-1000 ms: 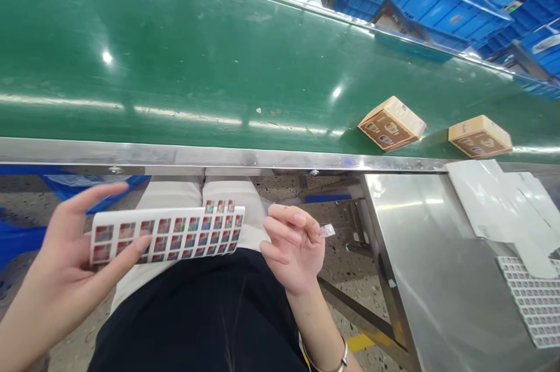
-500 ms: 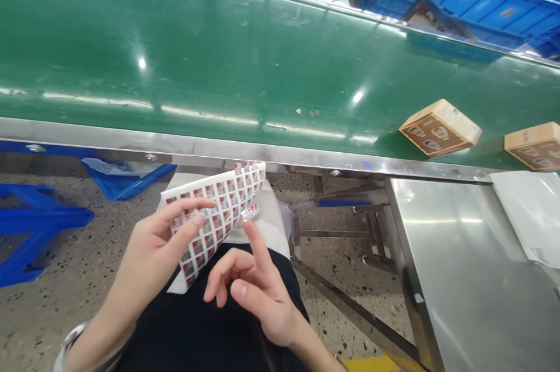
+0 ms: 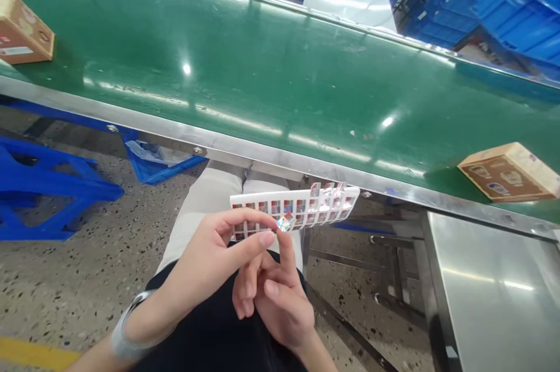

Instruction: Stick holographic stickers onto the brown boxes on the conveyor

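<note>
Head view: at far left a printed carton (image 3: 26, 31) sits on the green conveyor belt (image 3: 262, 63), well apart from the work. Nearer the middle, the left hand (image 3: 210, 252) seems to support the sticker sheet (image 3: 301, 206) above the lap, its index finger and thumb slightly parted in front; the fingers behind are hidden, so how firm their hold is I cannot tell. If it is loose, the bowed sheet could slip or buckle. One small shiny sticker (image 3: 284, 222) sits at the index fingertip of the right hand (image 3: 280, 302), whose thumb stands clear, so it is not pinched; adhesion alone probably keeps it there. It could crease, fall, or transfer to the left index finger, which is touching it or just beside it. Farther right, three stickers (image 3: 328, 188) jut past the sheet's upper edge and could snag or stick to a passing sleeve. Another printed carton (image 3: 507, 174) rests close to the belt's near rail, beyond the steel counter (image 3: 499, 267); a bump could turn it.
</note>
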Available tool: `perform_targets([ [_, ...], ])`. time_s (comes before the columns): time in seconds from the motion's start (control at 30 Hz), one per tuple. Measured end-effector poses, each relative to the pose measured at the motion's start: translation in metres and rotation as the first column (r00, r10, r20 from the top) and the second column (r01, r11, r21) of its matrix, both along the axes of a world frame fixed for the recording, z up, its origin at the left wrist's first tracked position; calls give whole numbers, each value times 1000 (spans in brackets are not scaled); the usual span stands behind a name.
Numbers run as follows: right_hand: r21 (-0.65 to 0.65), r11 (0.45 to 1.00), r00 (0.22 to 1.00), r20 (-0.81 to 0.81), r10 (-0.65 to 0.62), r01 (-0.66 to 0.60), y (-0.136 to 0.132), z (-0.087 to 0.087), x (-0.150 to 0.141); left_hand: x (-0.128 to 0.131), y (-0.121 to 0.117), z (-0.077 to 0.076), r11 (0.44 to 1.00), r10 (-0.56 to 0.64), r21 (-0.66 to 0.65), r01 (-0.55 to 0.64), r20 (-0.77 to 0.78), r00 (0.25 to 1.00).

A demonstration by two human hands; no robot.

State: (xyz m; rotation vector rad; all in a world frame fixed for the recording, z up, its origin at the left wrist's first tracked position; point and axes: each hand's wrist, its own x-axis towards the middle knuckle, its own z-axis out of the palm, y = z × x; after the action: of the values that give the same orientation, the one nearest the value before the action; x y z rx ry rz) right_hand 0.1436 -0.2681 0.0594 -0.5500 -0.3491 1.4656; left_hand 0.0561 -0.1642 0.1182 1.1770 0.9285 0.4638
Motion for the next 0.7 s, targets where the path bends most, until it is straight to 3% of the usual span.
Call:
perform_targets([
  [0.13,-1,1000,999,39,-1,1,0,0,1,-2,-5,-7,972,-35,-227,61,117,993],
  [0.3,10,1000,999,34,-7,7,-2,-2,0,-3,-5,-6,962,-19,-268,59,151,988],
  [0.43,2,1000,998,56,-10,9,-2,-3,1,-1,-2,-1,972,-8,-233,39,135,991],
  [0.57,5,1000,994,107,-10,9,-4,-4,3,0,1,1,993,20,-117,-9,97,995],
  [0.7,13,1000,957,290,-30,28,-5,-6,8,-1,7,2,997,77,32,-77,-17,997],
])
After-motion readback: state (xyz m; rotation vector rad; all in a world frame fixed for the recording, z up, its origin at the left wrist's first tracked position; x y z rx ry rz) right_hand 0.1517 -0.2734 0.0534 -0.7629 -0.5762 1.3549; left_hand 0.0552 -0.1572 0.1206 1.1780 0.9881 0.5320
